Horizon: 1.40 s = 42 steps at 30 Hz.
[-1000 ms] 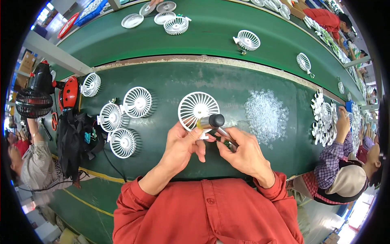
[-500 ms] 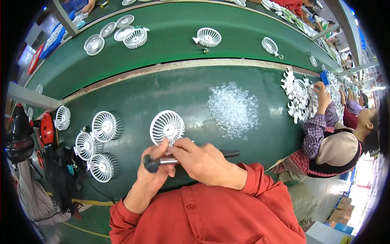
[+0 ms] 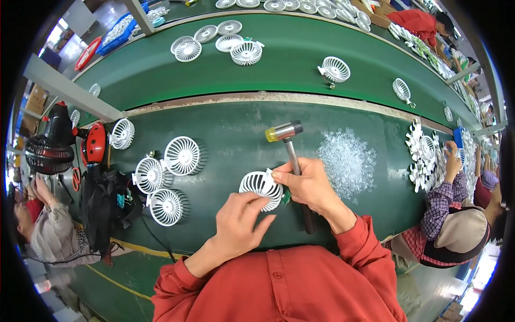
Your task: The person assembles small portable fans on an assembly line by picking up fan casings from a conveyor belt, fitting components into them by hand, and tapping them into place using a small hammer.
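Note:
My right hand (image 3: 314, 185) is closed around the handle of a two-ended mallet (image 3: 291, 140), with its yellow and dark head pointing away from me. The thumb of that hand also presses on the neck of a white slotted fan cover (image 3: 255, 182), which tilts over the table in front of me. A bit of green shows by the cover's right edge. At the cover's near side is my left hand (image 3: 240, 221), its fingers loosely bent by the rim and its thumb spread away. Whether those fingertips touch the rim I cannot tell.
Small clear plastic pieces (image 3: 347, 165) form a pile to the right. Several white fan covers (image 3: 166, 206) stand at the left, near a red fan (image 3: 94, 144). Beyond the ledge, a green belt (image 3: 289, 43) carries more covers. A co-worker (image 3: 456, 214) sits at the right.
The mallet has swung from lying crosswise to pointing away, now in my right hand. My left hand has come off it. The fan cover is nearer and tilted. The whole view has shifted left.

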### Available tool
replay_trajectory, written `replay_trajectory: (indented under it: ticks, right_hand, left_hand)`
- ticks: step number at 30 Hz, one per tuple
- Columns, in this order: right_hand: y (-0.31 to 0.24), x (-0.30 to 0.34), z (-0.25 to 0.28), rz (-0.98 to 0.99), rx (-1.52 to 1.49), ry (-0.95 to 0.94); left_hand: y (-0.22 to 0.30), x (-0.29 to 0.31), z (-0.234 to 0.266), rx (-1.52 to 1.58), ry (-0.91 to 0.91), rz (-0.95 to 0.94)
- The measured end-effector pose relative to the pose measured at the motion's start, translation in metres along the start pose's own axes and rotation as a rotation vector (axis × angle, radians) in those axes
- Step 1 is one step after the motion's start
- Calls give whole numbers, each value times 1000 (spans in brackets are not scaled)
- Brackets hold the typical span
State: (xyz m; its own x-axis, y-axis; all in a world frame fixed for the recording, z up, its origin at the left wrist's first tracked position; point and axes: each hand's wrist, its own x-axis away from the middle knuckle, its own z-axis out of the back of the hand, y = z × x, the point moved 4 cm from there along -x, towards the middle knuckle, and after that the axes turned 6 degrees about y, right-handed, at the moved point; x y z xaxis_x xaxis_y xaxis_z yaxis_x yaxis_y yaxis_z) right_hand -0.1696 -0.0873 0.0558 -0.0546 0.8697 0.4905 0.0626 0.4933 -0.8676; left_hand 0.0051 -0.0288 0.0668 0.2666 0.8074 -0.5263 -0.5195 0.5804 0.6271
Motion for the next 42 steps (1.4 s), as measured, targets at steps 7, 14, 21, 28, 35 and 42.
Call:
replay_trajectory:
  ticks: [7,14,21,28,35,42]
  right_hand:
    - [17,-21,19,130,651,43]
    - [-13,31,26,609,659,272]
    - [29,63,21,719,1012,172]
    - [43,74,86,149,658,448]
    - [61,81,78,194,797,365]
    - [49,62,81,-5,410,305]
  left_hand:
    - [-3,4,-20,-234,-146,-151]
    - [-4,9,-21,-237,-140,-144]
    - [0,9,-20,-228,-96,-149]
    - [-4,10,-10,-157,-168,-153]
    - [-8,1,-1,-288,-147,-24]
    - [-17,-2,-14,-334,-200,145]
